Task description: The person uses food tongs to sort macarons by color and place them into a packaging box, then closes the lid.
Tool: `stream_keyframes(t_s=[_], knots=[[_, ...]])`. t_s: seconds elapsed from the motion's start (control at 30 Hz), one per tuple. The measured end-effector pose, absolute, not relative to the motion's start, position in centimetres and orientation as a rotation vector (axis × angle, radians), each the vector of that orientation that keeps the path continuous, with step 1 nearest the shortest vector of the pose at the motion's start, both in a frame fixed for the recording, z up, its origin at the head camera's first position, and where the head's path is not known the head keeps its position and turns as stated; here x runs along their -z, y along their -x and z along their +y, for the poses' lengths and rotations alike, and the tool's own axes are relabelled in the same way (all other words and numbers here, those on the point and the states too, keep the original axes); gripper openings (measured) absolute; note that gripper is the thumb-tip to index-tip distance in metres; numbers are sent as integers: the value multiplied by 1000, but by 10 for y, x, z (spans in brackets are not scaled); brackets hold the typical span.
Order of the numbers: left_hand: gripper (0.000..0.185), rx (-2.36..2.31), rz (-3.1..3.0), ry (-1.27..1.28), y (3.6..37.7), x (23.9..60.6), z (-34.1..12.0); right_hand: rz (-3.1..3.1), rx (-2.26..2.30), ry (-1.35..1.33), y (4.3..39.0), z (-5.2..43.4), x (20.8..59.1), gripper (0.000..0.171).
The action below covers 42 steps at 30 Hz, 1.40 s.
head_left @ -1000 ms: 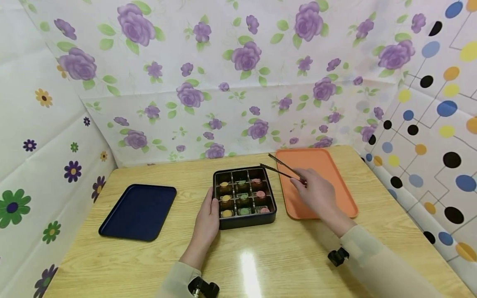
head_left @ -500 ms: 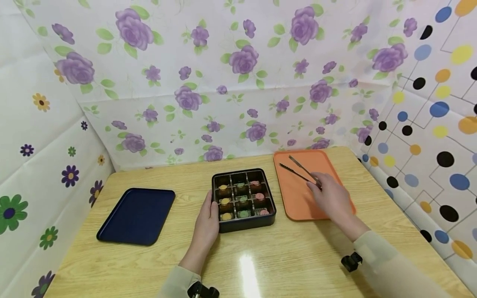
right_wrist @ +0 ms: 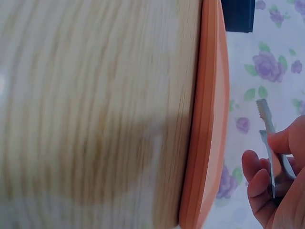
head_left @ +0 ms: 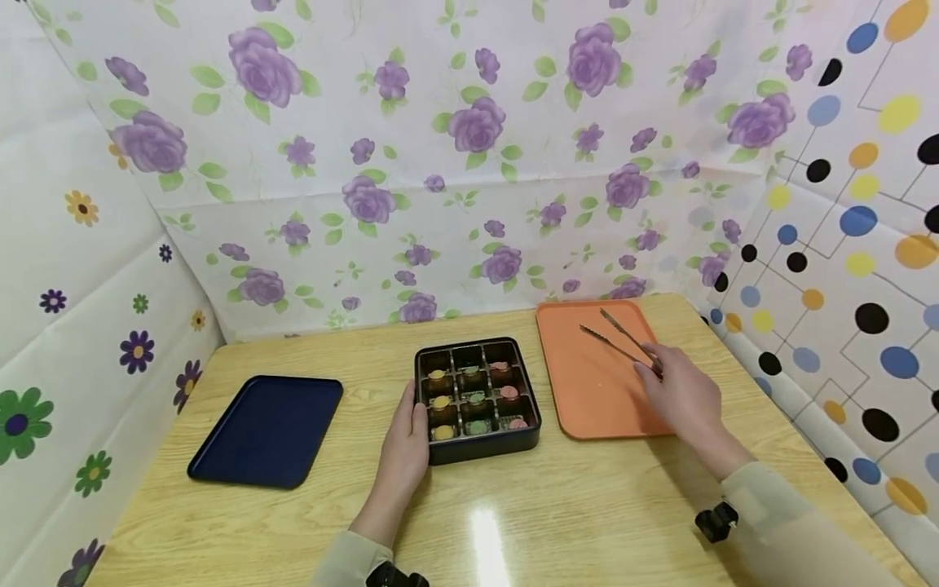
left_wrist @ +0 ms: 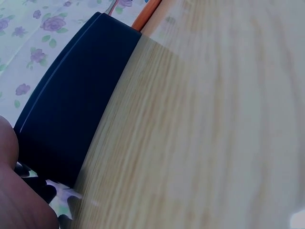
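A black box (head_left: 478, 396) with nine compartments sits mid-table and holds round yellow, green and pink pieces. My left hand (head_left: 406, 444) rests against its left side, fingers along the wall; the left wrist view shows only the box's dark wall (left_wrist: 71, 114). My right hand (head_left: 682, 391) pinches metal tongs (head_left: 619, 341) over the right part of the orange tray (head_left: 587, 391). The tongs' arms are apart and hold nothing. In the right wrist view the fingers (right_wrist: 259, 183) grip the tongs (right_wrist: 269, 152) beside the tray's edge (right_wrist: 209, 119).
A dark blue tray (head_left: 267, 428) lies at the left of the wooden table (head_left: 513, 514). Flowered and dotted paper walls close in the back and both sides. A glare spot shows on the table near the front edge.
My right hand has carried the tongs to the right, away from the black box and across the orange tray. The left hand has stayed at the box.
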State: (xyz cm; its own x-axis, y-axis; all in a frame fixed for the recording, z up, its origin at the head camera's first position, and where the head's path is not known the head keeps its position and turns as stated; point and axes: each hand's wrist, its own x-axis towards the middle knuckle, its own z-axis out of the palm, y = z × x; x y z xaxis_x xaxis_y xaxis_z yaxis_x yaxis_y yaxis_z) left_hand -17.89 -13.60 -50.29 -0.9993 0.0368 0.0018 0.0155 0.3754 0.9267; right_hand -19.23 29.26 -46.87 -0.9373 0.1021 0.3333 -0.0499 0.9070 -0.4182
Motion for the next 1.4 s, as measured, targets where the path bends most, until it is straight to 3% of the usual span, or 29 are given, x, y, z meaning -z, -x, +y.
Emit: stream_keyframes(t_s=[0.37,1.4], knots=[[60,-1744,2601,-48,176,504,-134,-2777,-544,128,190,323,469,52],[60,-1732,2606,-63,176,503,-137,-2889,-474,308,190,387,491,49]])
